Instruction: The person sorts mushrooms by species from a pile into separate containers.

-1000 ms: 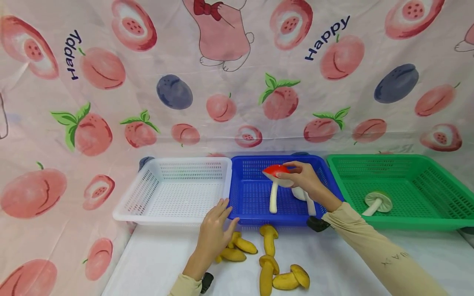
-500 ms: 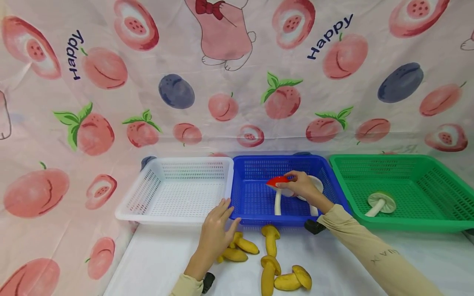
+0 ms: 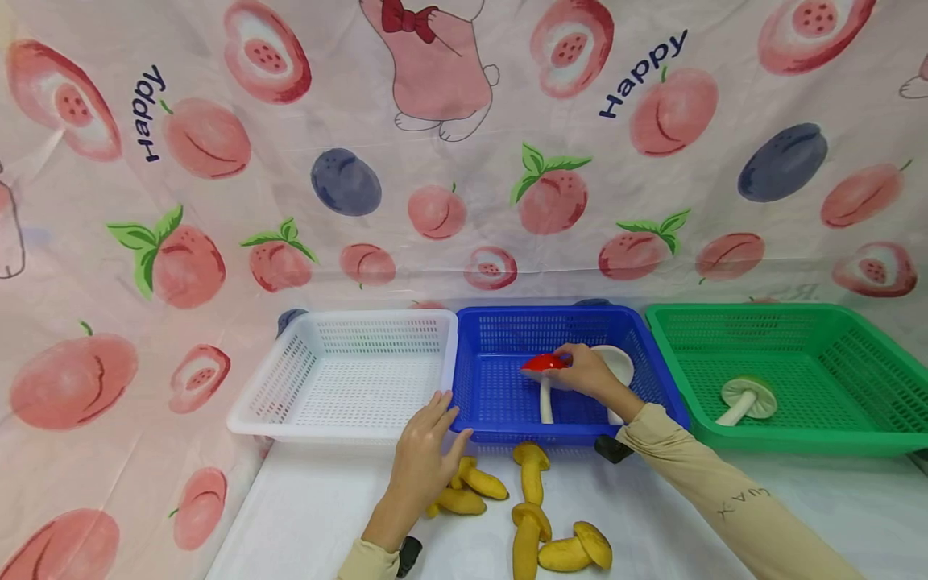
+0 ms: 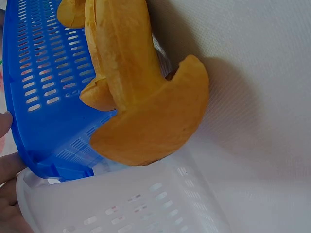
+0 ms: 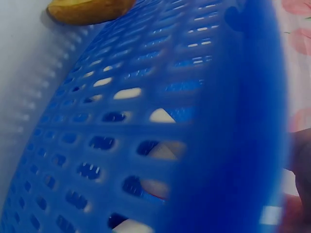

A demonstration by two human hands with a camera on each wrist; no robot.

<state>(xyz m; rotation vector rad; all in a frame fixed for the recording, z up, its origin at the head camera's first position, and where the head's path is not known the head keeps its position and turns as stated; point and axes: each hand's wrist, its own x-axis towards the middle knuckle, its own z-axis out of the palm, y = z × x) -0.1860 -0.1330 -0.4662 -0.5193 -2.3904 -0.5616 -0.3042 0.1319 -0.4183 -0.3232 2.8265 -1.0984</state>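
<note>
In the head view, my right hand [image 3: 590, 377] pinches the cap of a red-capped toy mushroom [image 3: 538, 366]. Its white stem points down inside the blue basket [image 3: 500, 433]. Another mushroom, with a pale cap [image 3: 618, 364], lies there partly behind my right hand. My left hand [image 3: 426, 453] has its fingers extended at the front rims of the white basket [image 3: 319, 431] and the blue one. Yellow mushrooms [image 3: 532, 471] lie on the table near it; one large yellow mushroom [image 4: 150, 121] fills the middle of the left wrist view. The blue basket wall [image 5: 214, 160] hides most of the right wrist view.
A green basket [image 3: 805, 439] at the right contains a mushroom with a green cap edge [image 3: 750, 399]. The three baskets stand side by side against a fruit-printed cloth [image 3: 464, 161]. Several yellow mushrooms lie in front on the white table [image 3: 674, 524].
My right hand has lowered the red-capped mushroom further into the blue basket. More of the pale mushroom's cap now shows behind the hand. My left hand has stayed in place.
</note>
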